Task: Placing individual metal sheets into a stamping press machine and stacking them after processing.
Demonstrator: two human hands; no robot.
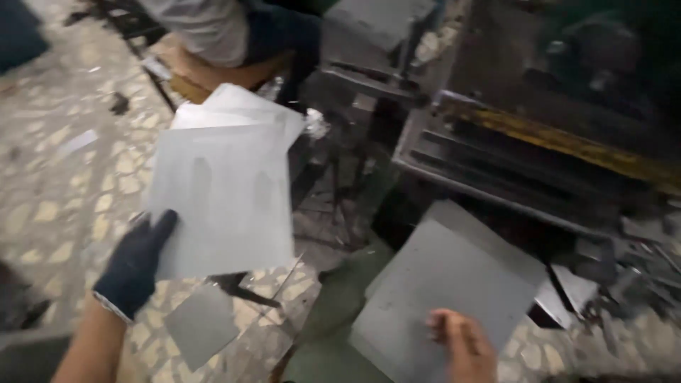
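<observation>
The left hand (135,266), in a dark glove, pinches the lower-left corner of a pale grey square metal sheet (223,202) left of the dark press machine (539,142). The bare right hand (462,345) grips a darker grey flat sheet (447,284) below that machine.

A pale grey square metal sheet (223,202) lies flat atop a stack of like sheets, its lower left corner gripped, while a darker grey sheet (443,284) lies tilted low at right, its near edge touched.
</observation>
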